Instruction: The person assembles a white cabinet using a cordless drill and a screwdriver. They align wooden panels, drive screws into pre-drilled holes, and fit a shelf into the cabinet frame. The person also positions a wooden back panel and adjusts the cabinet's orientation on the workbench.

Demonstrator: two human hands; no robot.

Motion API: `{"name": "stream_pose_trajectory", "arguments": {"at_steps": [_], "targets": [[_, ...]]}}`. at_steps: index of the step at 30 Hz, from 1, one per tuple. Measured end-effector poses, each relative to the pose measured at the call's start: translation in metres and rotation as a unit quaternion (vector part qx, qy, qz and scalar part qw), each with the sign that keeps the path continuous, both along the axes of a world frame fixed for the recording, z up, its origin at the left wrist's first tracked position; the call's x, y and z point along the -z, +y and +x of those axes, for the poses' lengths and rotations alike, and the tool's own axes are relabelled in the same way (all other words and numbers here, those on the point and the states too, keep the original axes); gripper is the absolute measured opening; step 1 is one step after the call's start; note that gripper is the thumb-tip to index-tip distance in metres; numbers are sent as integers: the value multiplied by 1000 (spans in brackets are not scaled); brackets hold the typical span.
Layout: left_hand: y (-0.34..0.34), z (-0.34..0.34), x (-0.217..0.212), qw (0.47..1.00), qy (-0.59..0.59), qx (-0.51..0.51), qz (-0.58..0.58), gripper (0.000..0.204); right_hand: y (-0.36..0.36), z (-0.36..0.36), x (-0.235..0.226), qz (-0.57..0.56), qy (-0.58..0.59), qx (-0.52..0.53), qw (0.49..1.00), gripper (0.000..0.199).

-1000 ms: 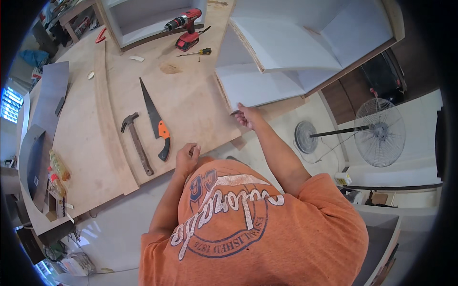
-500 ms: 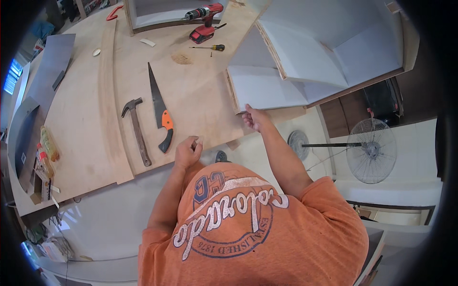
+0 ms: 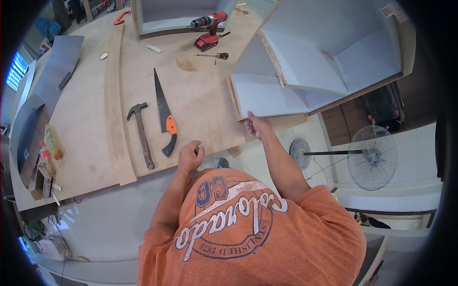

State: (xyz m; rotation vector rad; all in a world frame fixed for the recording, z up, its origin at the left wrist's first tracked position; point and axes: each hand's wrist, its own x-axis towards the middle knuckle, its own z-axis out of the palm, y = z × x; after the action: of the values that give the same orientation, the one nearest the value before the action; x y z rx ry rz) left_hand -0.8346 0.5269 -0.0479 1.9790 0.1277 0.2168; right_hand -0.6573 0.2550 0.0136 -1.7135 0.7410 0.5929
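My right hand (image 3: 258, 127) is at the near corner of a wooden cabinet (image 3: 272, 97) with white inner faces. Its thumb lies on the cabinet's lower edge and the fingers curl beside it. Closed, with the fingers bent in, my left hand (image 3: 192, 155) rests at the table's front edge; whatever it may hold is hidden. Just beyond it lies a handsaw (image 3: 164, 112) with an orange and black handle. Left of the saw is a claw hammer (image 3: 141, 133) with a wooden handle.
A wooden strip (image 3: 117, 105) runs along the plywood table (image 3: 86, 143). Farther off are a red cordless drill (image 3: 208, 33), a screwdriver (image 3: 217, 56) and another cabinet (image 3: 179, 14). Bottles (image 3: 50, 152) and a grey curved sheet (image 3: 57, 71) lie left. A fan (image 3: 372, 157) stands right.
My view has shifted slightly, so the table and tools appear a little lower and farther right. Both hands keep nearly the same places and shapes.
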Motion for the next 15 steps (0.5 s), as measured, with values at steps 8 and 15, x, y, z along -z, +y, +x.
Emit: {"name": "stream_pose_trajectory", "arguments": {"at_steps": [8, 15], "targets": [[1, 1, 3, 1000, -7, 5, 10, 23, -2, -2, 8, 8, -16, 12, 1000, 43], [1, 0, 1, 999, 30, 10, -8, 24, -5, -2, 17, 23, -22, -7, 999, 44]]}}
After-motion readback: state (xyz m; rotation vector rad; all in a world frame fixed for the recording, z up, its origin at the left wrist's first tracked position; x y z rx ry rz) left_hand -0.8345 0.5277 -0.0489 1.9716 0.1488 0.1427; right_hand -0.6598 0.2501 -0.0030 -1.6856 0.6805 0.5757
